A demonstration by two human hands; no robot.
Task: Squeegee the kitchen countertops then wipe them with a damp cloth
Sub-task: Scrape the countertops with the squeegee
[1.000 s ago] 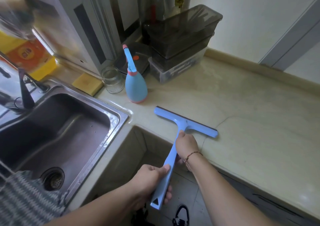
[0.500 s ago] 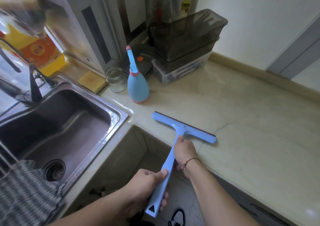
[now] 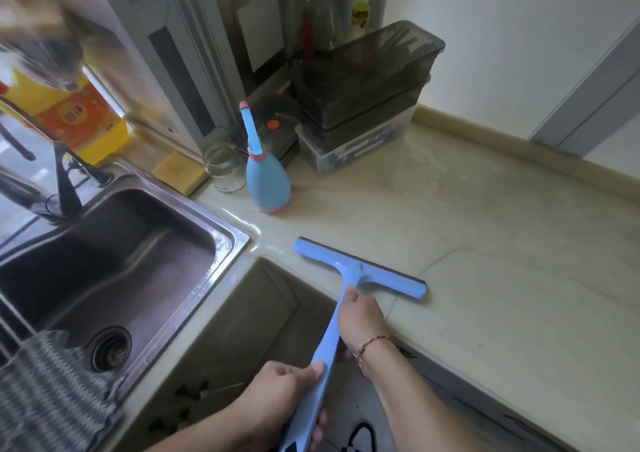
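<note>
both hands grip blue squeegee (image 3: 356,270), blade on countertop (image 3: 502,244).

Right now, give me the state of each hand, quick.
Left hand: closed on the lower end of the squeegee handle.
Right hand: closed on the handle near the blade.

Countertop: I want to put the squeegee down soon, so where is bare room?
Free: the countertop right of the squeegee, out to the wall trim. Crowded: the back corner, with spray bottle, glass jar, sponge and stacked containers.
</note>
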